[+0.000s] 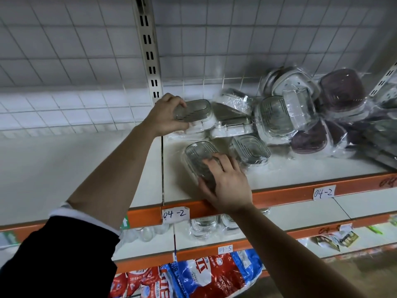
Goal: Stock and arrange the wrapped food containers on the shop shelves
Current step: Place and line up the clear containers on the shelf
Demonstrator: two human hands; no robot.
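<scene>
On the white top shelf, my left hand grips the left end of a clear wrapped container that sits at the back near the upright post. My right hand lies on a second clear wrapped container near the shelf's front edge, with its thumb curled round the near end and its fingers over the top. A third clear container lies flat just right of it. Behind them several wrapped clear containers and dark purple ones lean in a loose pile.
A slotted metal upright rises behind my left hand. The orange shelf edge carries paper labels reading 04-2. More clear containers stand on the shelf below, and red and blue bags lie on the lowest one.
</scene>
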